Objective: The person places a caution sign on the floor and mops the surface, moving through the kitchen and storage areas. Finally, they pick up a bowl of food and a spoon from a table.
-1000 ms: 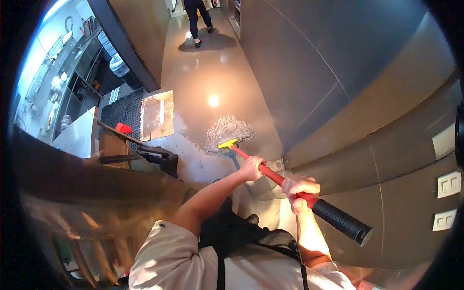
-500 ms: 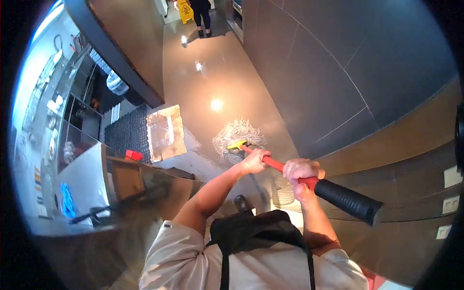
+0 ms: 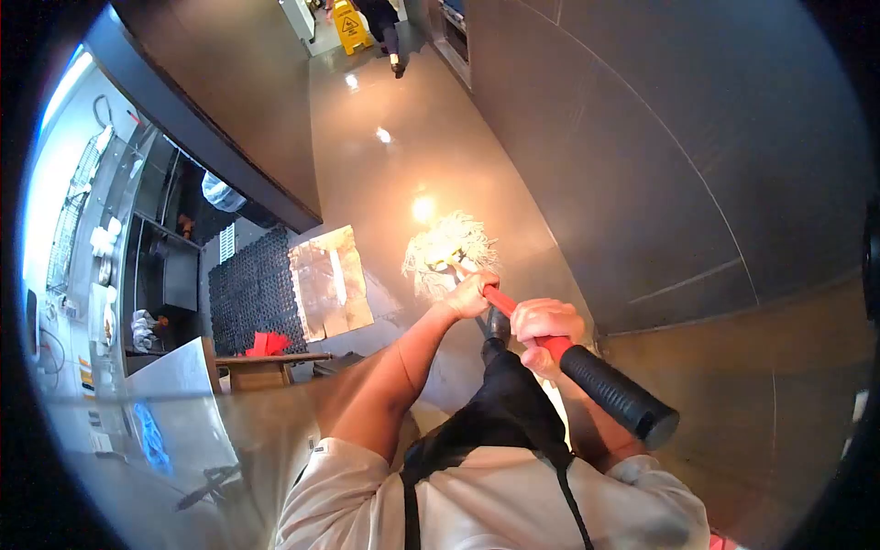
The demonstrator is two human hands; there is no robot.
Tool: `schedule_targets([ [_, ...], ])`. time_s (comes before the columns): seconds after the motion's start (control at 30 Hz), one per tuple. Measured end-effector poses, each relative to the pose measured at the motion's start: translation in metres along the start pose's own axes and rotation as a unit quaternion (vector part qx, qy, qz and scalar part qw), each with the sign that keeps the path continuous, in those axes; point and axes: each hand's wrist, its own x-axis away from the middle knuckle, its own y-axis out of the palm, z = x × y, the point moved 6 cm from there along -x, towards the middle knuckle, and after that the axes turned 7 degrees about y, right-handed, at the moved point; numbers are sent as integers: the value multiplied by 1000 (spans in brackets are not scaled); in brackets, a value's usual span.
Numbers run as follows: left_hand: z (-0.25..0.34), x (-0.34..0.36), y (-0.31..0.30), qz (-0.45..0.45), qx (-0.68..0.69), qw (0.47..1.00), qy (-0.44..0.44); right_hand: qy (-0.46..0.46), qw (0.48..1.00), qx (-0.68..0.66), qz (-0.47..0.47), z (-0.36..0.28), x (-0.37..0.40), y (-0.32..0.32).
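Note:
In the head view, a string mop (image 3: pixel 451 255) with pale strands and a yellow clamp lies on the shiny floor ahead of me. Its red handle (image 3: pixel 500 299) runs back toward my body and ends in a black ribbed grip (image 3: pixel 619 392). My left hand (image 3: pixel 470 293) is wrapped round the red shaft, lower down and closer to the strands. Just below the black grip, my right hand (image 3: pixel 547 332) closes round the upper shaft. The clamp is partly covered by strands.
Flattened cardboard (image 3: pixel 330 282) lies beside a black rubber mat (image 3: pixel 255 284) at the doorway on the left. Dark wall panels (image 3: pixel 642 165) line the right. Farther along the floor stand a yellow warning sign (image 3: pixel 350 27) and a person (image 3: pixel 383 32) in dark trousers.
The black grip has swung left, and both hands have shifted with the handle. My dark shoe now shows farther forward, near the strands. The distant person's legs have changed position.

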Motion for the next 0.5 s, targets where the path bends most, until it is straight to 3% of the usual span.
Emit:
schedule_targets([
  [0.2, -83, -63, -73, 33, -24, 999, -33, 9, 999, 47, -24, 89, -81, -17],
  [0.3, -131, -97, -110, 36, -70, 997, -8, 41, 995, 68, -51, 134, -124, -27],
  [0.5, -181, -135, -180, 156, -99, 983, -20, 106, 990, 87, -10, 186, -203, -23],
])
